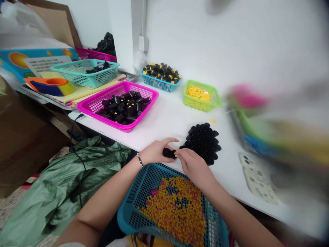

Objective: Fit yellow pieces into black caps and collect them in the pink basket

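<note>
My left hand (155, 151) grips a small black cylindrical part (168, 153) at the front edge of the white table (167, 120). My right hand (191, 164) meets it from the right, fingertips pinched against the part's end. Just behind them sits a tight cluster of upright black parts (204, 141). Below my hands, on my lap, a blue mesh basket (140, 193) holds a heap of small yellow and pink pieces (177, 206).
A pink basket of black parts (119, 104), a blue basket of black-and-yellow parts (161, 79), a green basket of yellow rings (200, 96) and a teal basket (86, 73) stand further back. A phone case (257, 178) lies right. A green bag (64, 185) lies left.
</note>
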Tool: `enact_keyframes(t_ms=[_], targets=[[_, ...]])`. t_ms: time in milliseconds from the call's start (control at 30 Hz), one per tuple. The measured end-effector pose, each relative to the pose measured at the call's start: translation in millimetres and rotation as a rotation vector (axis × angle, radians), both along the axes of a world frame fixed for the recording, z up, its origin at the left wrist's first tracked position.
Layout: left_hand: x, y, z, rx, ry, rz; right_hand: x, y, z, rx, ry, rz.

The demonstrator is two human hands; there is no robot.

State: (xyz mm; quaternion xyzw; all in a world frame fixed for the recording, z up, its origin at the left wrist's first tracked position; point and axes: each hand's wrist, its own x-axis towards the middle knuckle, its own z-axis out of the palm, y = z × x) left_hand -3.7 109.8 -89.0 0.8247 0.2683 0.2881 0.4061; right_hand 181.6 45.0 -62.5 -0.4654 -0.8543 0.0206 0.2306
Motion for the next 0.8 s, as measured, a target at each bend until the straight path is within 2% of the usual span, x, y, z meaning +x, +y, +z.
enact_keyframes(t_ms=[267, 400, 500, 600, 700, 767, 800], targets=[[0, 0, -1.1, 0.013, -0.008, 0.017, -6, -12, -26.0, 0.213, -0.021, -0.108], [-1, 0, -1.9, 0.018, -0.006, 0.016, -10, -15, -40.1, 0.299, -0.096, -0.096], [-1, 0, -2.2, 0.039, -0.004, 0.020, -12, -14, -40.8, 0.321, -0.141, -0.076], [-1, -1, -2.4, 0.046, -0.003, 0.030, -13, -16, -26.8, 0.254, -0.090, -0.084], [-1, -2, -2.0, 0.043, -0.001, 0.037, -12, -31, -12.7, 0.133, 0.036, -0.133], [0, -2, -1.7, 0.044, 0.003, 0.043, -11, -49, -17.6, -0.059, 0.030, -0.124], [0, -2, -1.6, 0.046, 0.007, 0.043, -11, -59, -26.1, -0.200, -0.017, -0.103]])
